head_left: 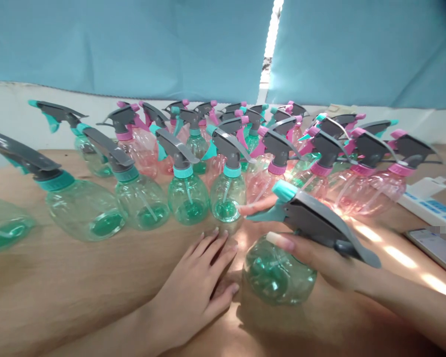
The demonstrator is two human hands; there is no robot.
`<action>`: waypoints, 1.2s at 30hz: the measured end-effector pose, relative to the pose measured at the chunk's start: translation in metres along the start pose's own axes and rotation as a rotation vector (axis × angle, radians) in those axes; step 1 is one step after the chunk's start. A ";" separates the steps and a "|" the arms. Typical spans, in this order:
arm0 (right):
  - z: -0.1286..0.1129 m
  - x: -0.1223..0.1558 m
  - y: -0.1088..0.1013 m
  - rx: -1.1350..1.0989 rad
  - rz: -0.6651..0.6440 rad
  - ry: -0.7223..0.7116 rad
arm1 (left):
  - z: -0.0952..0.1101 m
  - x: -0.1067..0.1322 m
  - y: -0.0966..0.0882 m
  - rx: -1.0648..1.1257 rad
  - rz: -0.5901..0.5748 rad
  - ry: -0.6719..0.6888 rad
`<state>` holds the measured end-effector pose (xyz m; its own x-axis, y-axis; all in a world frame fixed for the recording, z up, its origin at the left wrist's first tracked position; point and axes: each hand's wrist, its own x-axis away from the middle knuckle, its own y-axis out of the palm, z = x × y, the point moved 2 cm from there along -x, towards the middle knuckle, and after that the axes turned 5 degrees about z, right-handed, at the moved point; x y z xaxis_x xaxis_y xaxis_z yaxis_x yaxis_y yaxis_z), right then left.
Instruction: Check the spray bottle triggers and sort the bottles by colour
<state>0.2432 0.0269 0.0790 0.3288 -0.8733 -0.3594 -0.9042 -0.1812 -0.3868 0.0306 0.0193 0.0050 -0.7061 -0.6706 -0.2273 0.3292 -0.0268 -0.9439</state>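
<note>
My right hand [321, 258] is wrapped round the neck of a green spray bottle [278, 270] with a grey trigger head and teal nozzle, index finger stretched forward under the trigger. The bottle stands on the wooden table [78, 282] near the front. My left hand [193, 290] lies flat on the table just left of that bottle, fingers spread and holding nothing. Behind both hands stand rows of green spray bottles [188, 196] and pink spray bottles [360, 186].
A white power strip [429, 201] and a phone [436, 245] lie at the right edge of the table. A blue curtain [134, 44] hangs behind, above a white wall strip. More green bottles [83, 208] stand at the left.
</note>
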 end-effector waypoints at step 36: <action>-0.002 0.000 0.005 -0.206 -0.004 -0.003 | 0.000 0.001 0.002 -0.006 0.036 0.009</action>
<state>0.2383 0.0252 0.0785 0.3329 -0.8711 -0.3611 -0.9394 -0.2733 -0.2068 0.0305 0.0186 0.0026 -0.6993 -0.6646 -0.2633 0.3511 0.0015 -0.9363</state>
